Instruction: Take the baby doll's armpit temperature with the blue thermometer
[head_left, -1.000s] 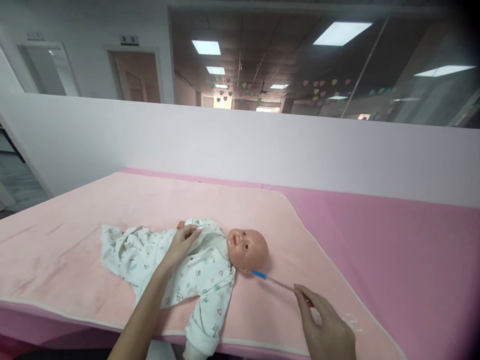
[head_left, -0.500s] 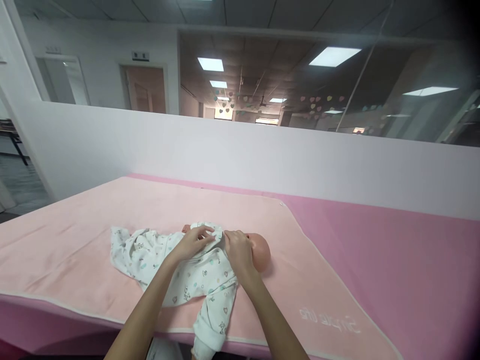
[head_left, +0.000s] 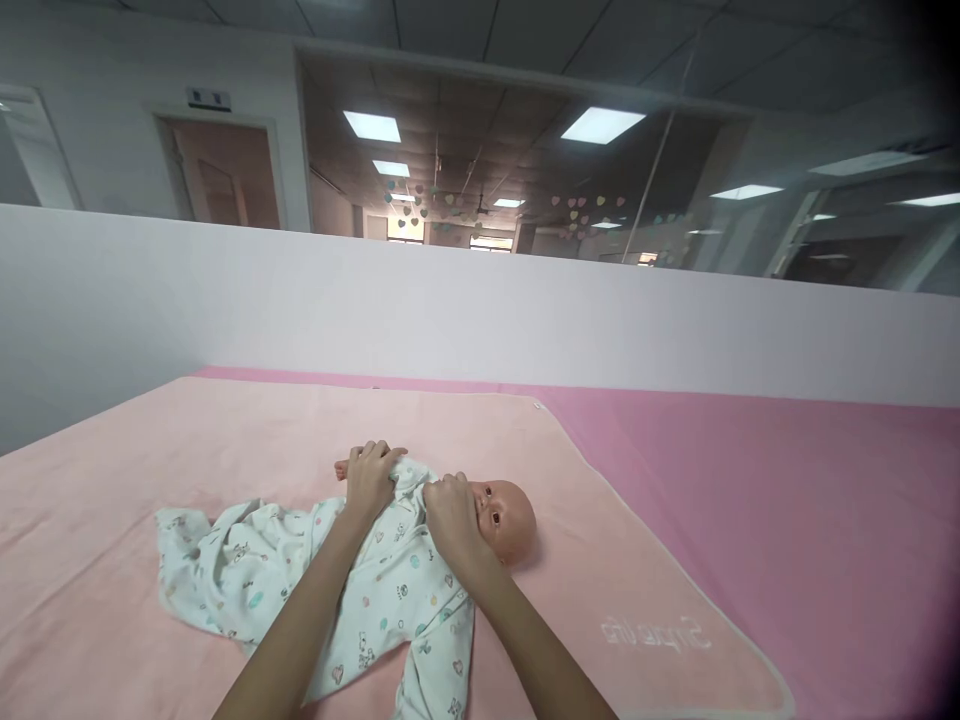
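Observation:
A baby doll (head_left: 512,522) lies on its back with its bald head to the right. White patterned baby clothes (head_left: 390,590) cover its body, and one sleeve hangs toward the near edge. My left hand (head_left: 370,482) is closed over the far sleeve, fingers bent around the doll's arm. Just beyond it pokes out the doll's small hand (head_left: 341,470). At the neck, my right hand (head_left: 452,515) is closed on the collar of the clothes, hiding part of the doll's chin. The cloth inside both hands is mostly hidden.
Under the doll is a peach blanket (head_left: 585,590) with white edging and lettering. It covers part of a pink surface (head_left: 750,500). A white partition (head_left: 480,320) with glass above stands behind; a door (head_left: 217,170) shows beyond.
My left hand has moved from the chest to the doll's far arm, whose hand now shows more. My right hand stays at the collar. The doll's face is turned more into view.

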